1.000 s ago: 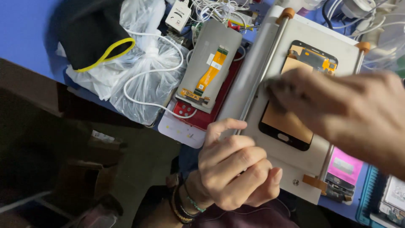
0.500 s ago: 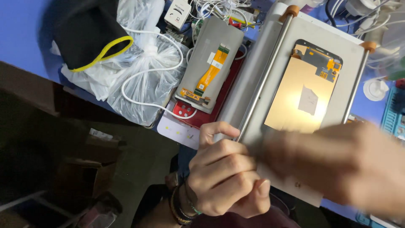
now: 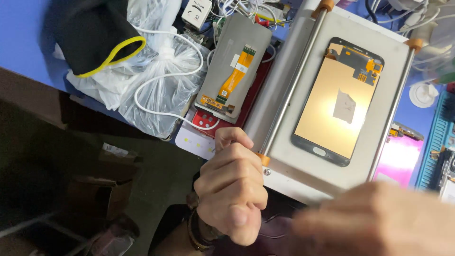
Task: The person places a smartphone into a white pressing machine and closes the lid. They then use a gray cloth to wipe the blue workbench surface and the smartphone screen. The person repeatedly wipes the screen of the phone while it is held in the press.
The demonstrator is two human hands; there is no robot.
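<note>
A phone screen panel (image 3: pixel 339 99) lies back side up on a grey metal plate (image 3: pixel 303 166), between two steel rails (image 3: pixel 290 80) with orange end caps. My left hand (image 3: pixel 231 187) is a closed fist at the plate's near left corner, its thumb against the orange cap; nothing shows in it. My right hand (image 3: pixel 379 225) is a blur at the bottom right, just off the plate's near edge. Its fingers cannot be made out.
Left of the plate, a second display panel with an orange flex cable (image 3: pixel 234 71) rests on a red phone (image 3: pixel 208 121). A knotted plastic bag (image 3: pixel 161 90), white cable and black cloth (image 3: pixel 95 38) lie further left. A pink-lit phone (image 3: pixel 398 156) is at right.
My right hand has slid off the screen panel toward me, down to the bottom right, uncovering the whole panel. My left fist has stayed at the plate's corner.
</note>
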